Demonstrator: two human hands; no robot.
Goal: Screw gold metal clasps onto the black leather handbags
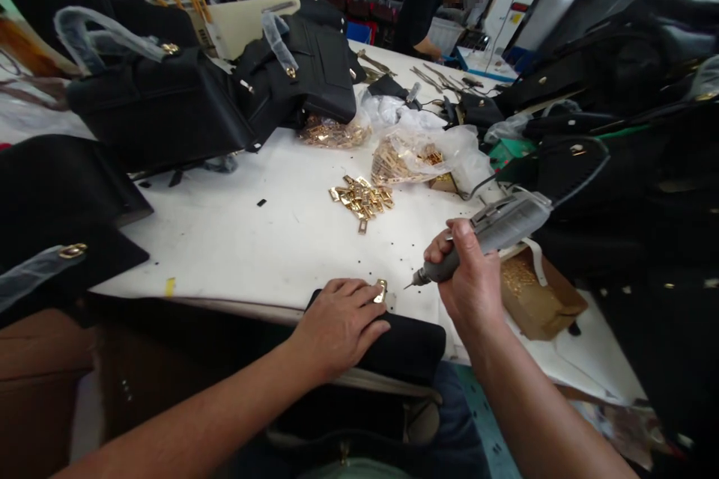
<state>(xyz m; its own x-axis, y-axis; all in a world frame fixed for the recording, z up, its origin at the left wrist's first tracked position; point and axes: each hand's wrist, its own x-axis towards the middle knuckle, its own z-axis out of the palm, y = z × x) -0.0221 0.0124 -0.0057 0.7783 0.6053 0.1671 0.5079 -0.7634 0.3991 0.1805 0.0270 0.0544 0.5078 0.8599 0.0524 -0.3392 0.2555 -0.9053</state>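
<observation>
1. While the left hand (pixel 344 323) is lying palm-down on the black bag flap (pixel 419 344), it is probably steadying that flap at the edge of the white worktable (pixel 252 247).
2. Its fingers are resting slightly apart, pressing rather than gripping, with fingertips reaching the gold metal plate (pixel 381 290) at the flap's far edge, likely keeping it from sliding.
3. The right hand (pixel 472 273) is clamping its fingers around the grey power screwdriver (pixel 514 221); the bit is pointing toward the plate, just beside it, apparently angled for easy aim.
4. Loose gold plates (pixel 365 198) are lying beyond, and a cardboard box (pixel 553 318) of small gold fittings is standing near the right forearm, presumably for reach.
</observation>
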